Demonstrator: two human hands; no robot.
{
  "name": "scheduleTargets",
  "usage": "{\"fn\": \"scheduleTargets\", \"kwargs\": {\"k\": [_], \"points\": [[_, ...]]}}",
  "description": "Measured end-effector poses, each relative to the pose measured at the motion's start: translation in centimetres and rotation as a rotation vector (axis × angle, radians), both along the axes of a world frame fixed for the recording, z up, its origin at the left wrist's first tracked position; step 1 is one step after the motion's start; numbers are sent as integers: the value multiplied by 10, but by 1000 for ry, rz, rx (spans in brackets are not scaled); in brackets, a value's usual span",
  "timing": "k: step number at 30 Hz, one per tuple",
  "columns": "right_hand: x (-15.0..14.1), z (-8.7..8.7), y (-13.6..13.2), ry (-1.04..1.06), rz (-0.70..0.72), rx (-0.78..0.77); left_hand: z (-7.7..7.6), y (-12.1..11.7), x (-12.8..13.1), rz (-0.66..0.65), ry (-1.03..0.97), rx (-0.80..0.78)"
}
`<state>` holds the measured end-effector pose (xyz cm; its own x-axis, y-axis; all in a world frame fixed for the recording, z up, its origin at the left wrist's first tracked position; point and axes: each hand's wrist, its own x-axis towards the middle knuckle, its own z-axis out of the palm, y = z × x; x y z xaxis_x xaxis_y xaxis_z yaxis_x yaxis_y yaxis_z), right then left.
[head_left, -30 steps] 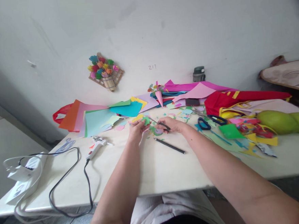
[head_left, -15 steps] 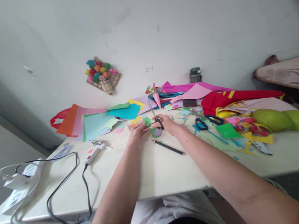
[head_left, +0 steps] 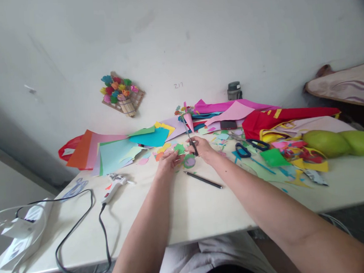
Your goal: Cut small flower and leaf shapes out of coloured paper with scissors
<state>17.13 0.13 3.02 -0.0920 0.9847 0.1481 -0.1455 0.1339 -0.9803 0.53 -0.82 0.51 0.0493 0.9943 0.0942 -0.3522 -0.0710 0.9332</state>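
Observation:
My right hand [head_left: 202,149] is closed around the dark handles of a pair of scissors [head_left: 188,131], whose blades point away from me. Close on its left, my left hand [head_left: 169,161] pinches a small green paper cut-out [head_left: 179,148] at its fingertips. Just below the hands lies a round piece of paper [head_left: 189,161], lilac in the middle with a green rim. A black pencil [head_left: 203,179] rests on the table nearer to me. Small coloured paper scraps [head_left: 162,149] lie around both hands.
Coloured sheets [head_left: 114,154] and a corded glue gun [head_left: 113,190] lie left, near a power strip [head_left: 23,237]. Rightward are blue-handled scissors [head_left: 243,150], paper scraps, a red cloth [head_left: 256,125] and green fruit-like objects [head_left: 329,143]. A pink paper cone [head_left: 188,122] with paper flowers stands behind.
The scissors' blades have swung slightly and my right hand has drawn back a little from the left. The green cut-out shows more fully. The whole view has shifted slightly.

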Motion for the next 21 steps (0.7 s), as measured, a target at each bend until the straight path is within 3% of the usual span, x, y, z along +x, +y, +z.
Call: {"fn": "scheduleTargets", "kwargs": {"k": [8,15,21], "points": [[2,0,2,90,-36,-63,2,-3,-2,8,98,49],[2,-1,1,187,37,-73,-3,2,-1,-5,277,101],[4,-2,1,158,97,-1,0,1,-1,27,157,66]]}}
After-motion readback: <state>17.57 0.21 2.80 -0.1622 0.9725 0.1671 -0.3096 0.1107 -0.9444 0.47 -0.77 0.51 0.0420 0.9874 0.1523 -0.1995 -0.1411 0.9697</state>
